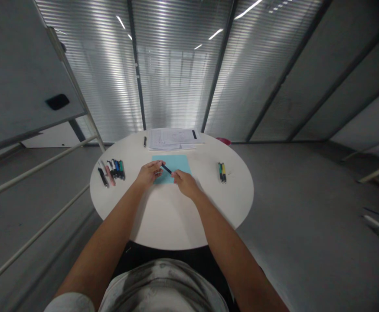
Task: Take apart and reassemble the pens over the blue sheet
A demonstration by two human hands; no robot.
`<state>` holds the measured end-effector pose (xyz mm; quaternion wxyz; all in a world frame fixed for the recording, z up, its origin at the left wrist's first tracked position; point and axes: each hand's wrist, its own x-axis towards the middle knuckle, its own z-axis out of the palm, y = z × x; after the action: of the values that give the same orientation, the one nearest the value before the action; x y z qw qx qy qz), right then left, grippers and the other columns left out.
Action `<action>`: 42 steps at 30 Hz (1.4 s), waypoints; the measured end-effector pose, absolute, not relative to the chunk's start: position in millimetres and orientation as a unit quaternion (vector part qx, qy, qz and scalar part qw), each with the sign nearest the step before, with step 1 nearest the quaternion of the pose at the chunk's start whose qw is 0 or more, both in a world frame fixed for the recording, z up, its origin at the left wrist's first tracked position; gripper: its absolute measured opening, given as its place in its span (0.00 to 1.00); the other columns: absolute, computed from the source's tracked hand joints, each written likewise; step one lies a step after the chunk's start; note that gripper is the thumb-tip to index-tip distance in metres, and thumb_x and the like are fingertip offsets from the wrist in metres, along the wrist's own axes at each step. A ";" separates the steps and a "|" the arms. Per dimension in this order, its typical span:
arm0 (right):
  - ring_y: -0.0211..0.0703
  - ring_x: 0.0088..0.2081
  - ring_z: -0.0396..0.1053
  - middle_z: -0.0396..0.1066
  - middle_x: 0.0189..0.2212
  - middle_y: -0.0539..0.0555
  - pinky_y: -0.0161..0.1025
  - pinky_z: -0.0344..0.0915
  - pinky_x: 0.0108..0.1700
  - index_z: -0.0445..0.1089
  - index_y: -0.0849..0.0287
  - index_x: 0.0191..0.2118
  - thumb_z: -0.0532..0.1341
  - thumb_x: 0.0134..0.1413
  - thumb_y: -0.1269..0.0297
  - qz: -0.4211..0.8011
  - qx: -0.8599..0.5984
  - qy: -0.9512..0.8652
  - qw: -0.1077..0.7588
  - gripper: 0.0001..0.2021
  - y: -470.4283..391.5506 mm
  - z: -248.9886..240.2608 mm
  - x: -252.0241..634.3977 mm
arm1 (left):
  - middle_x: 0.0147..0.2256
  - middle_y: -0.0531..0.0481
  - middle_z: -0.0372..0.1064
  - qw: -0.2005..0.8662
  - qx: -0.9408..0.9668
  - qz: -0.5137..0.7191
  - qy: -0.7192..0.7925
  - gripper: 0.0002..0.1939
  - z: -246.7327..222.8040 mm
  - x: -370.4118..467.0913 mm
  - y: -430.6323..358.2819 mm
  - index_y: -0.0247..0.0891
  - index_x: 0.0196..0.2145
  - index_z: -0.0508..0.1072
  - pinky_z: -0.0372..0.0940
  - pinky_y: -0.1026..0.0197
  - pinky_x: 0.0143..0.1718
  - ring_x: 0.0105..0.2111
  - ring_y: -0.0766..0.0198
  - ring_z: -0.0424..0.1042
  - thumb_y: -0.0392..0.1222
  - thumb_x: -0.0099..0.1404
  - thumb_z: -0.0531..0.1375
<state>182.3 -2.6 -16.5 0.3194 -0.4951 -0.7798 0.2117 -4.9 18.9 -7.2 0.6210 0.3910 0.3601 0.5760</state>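
A dark pen (166, 168) is held between my two hands over a light blue sheet (179, 162) on the round white table (173, 221). My left hand (149, 173) pinches the pen's upper left end, with some fingers curled beneath. The lower right end sits in the closed fingers of my right hand (184, 182). The pen slants down to the right. Both hands cover parts of the sheet's lower edge.
Several pens and markers (116, 169) lie at the table's left. Two pens, green (220, 172) and yellow (223, 172), lie at the right. Papers (173, 138) and a small dark pen (145, 141) are at the back. A whiteboard frame (75, 82) stands left.
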 end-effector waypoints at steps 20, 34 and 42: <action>0.35 0.26 0.64 0.71 0.25 0.47 0.32 0.57 0.30 0.67 0.56 0.33 0.52 0.60 0.55 0.300 -0.465 -0.742 0.379 0.12 1.4 -22.9 179.8 | 0.42 0.46 0.71 0.615 0.392 0.590 0.348 0.17 -7.9 -6.2 20.0 0.35 0.33 0.75 0.63 0.65 0.29 0.27 0.72 0.66 0.45 0.47 0.70; 0.29 0.13 0.53 0.69 0.21 0.48 0.31 0.49 0.16 0.67 0.58 0.31 0.53 0.55 0.51 0.431 -0.436 -0.608 0.505 0.15 9.5 -19.2 177.2 | 0.45 0.45 0.70 0.643 0.401 0.575 0.308 0.17 -9.5 -6.9 19.6 0.35 0.36 0.75 0.65 0.65 0.30 0.28 0.72 0.68 0.43 0.48 0.69; 0.31 0.14 0.59 0.72 0.22 0.50 0.30 0.52 0.16 0.69 0.60 0.32 0.62 0.44 0.56 0.575 -0.391 -0.456 0.556 0.13 7.4 -6.7 181.2 | 0.46 0.46 0.70 0.648 0.390 0.584 0.296 0.16 -9.1 -8.3 18.9 0.37 0.39 0.75 0.66 0.65 0.30 0.28 0.72 0.68 0.43 0.51 0.68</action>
<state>181.2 7.4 -6.7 0.5559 -0.3906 -0.4564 0.5746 -8.3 18.9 -9.1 0.6476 0.3903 0.2959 0.5836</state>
